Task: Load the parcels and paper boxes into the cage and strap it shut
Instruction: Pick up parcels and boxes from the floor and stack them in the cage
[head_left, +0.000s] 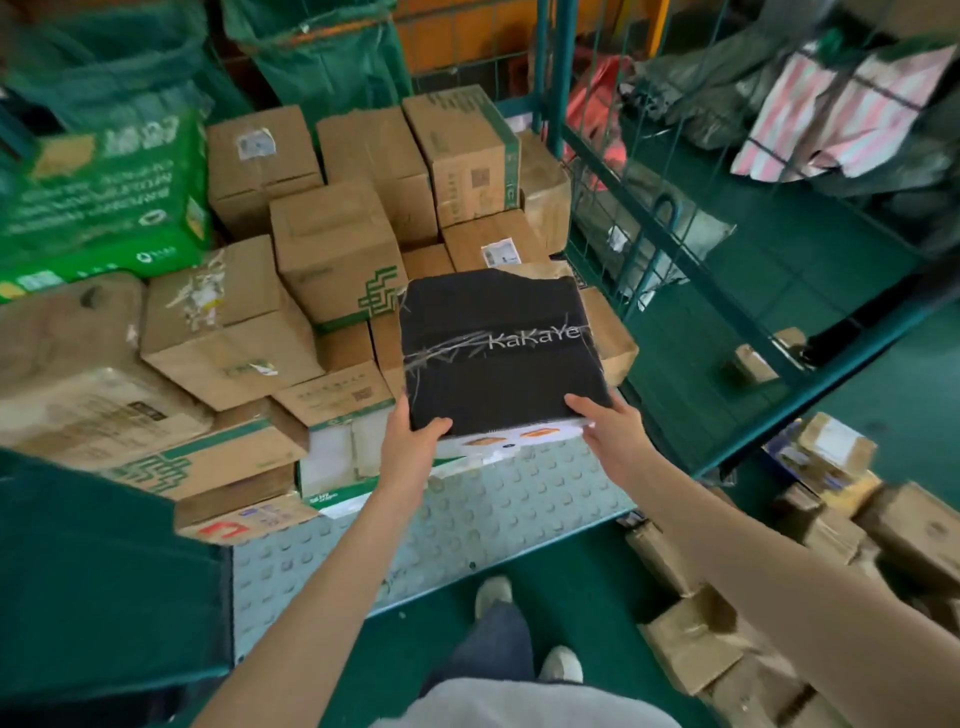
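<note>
At the bottom centre of the frame the person's shoes (560, 664) stand on the green floor, with loose cardboard boxes (691, 639) scattered at the lower right. Just beyond lies the cage's studded base plate (467, 514). Over its far edge, at mid-frame, the left hand (410, 441) and right hand (608, 431) each clasp a near corner of the black-wrapped parcel (498, 353), thumbs on top; the fingers beneath are hidden. The parcel hangs flat above the stacked cartons (332, 249) inside the cage (618, 208). It looks like a stiff, flat box under slick black film criss-crossed with tape, so it will likely slide in the palms. Since it is carried by one edge, it is probably light. Holding the two opposite sides, with fingers underneath, would be steadier. A green printed carton (104, 192) sits at the upper left.
</note>
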